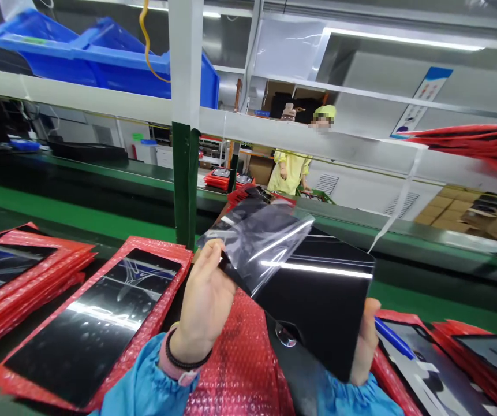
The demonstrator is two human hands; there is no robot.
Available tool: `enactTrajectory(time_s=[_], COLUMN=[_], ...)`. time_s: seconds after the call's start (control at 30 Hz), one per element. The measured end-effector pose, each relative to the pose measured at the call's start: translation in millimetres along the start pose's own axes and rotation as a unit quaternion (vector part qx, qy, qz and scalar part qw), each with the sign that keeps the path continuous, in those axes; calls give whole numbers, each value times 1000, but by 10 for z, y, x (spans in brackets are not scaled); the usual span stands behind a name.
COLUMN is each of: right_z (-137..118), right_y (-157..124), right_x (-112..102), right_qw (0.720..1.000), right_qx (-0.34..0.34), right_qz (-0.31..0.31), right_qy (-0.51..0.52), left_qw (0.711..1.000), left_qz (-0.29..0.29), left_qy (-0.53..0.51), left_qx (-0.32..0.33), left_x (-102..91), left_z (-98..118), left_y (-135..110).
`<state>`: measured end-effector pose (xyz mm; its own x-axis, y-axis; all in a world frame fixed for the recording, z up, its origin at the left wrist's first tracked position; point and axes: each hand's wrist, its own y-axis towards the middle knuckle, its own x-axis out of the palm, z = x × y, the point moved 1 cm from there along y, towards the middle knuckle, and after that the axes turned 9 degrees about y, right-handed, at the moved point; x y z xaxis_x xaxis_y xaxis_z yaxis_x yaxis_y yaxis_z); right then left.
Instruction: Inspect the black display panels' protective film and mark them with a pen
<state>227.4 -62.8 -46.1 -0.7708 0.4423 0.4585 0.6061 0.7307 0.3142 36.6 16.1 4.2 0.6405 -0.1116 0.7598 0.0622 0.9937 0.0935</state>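
A glossy black screen panel (pixel 313 306) is tilted up in front of me, with my right hand (pixel 365 344) gripping its right edge. Clear protective film (pixel 280 245) stands curled away from the panel's left part and lies over its upper edge. At the upper left corner, my left hand (pixel 207 297) is closed on the film, thumb and fingertips together; whether it also bears on the panel's edge I cannot tell. A blue pen (pixel 394 338) sticks out beside my right hand; its other end is hidden. Red bubble wrap (pixel 242 358) lies beneath.
On the left, another black panel (pixel 96 329) rests on red bubble-wrap bags, beside a stack of bagged panels (pixel 27 277). More panels (pixel 434 358) lie at right. A green post (pixel 184 185) and a white shelf beam (pixel 317 136) stand ahead. Beyond is a person in yellow (pixel 289 170).
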Motion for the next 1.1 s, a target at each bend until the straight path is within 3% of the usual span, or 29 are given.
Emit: enactTrajectory(time_s=[0.07,0.1,0.23,0.37,0.5,0.7,0.93,1.1], right_z=[-114,-159,-268,-314,-304,-318,-350,-323], right_y=[-57,-102,-314,-412,-402,-445,-426,-441], right_x=[185,273,466,495,511,512,459,386], right_qw=[998,997,994,984,985,990,992,986], right_qx=[44,56,16,-15,3,20,53,62], right_qz=[9,-16,-84,-35,-9,-46,-106,-153], right_qy=[36,46,-62,-172,-170,-135,-51,-33], left_qw=[998,994,978,974,962,961,971,977], left_qz=[2,-1,8,17,44,46,-15,-2], left_qy=[11,21,55,43,33,36,19,15], left_qx=[67,104,200,222,269,270,238,211], left_x=[-20,-29,-59,-55,-14,-25,-47,-71], left_z=[46,70,97,4,-51,43,192,250], left_y=[-52,-86,-259,-431,-559,-532,-309,-111])
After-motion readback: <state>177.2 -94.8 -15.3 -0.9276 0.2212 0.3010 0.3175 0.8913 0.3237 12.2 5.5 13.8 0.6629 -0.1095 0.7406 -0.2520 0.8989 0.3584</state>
